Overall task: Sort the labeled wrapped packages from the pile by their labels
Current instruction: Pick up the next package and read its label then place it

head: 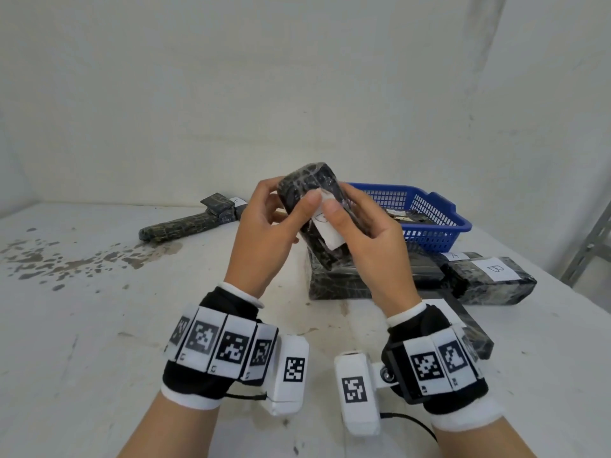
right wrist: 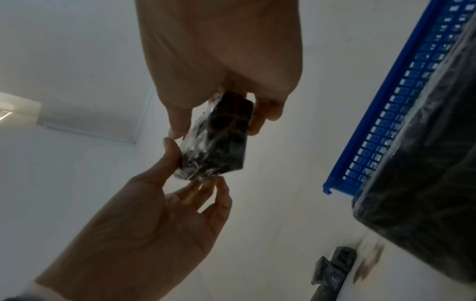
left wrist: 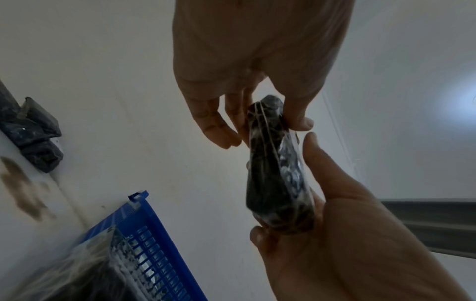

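Hands [head: 264, 236] around black wrapped package [head: 309, 188]

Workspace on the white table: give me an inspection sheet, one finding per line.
Surface: white table, dark stains at left.
Job's things: black film-wrapped package with a white paper label held up; its letter is unreadable. Package labelled B lies at right, beside others.
Clutter: long dark wrapped bundle at far left; blue plastic mesh basket holding wrapped items.
Hands: left hand and right hand both grip the raised package.
Cables: thin black cable from the right wrist camera.
Surroundings: white wall; grey metal shelf post at right.
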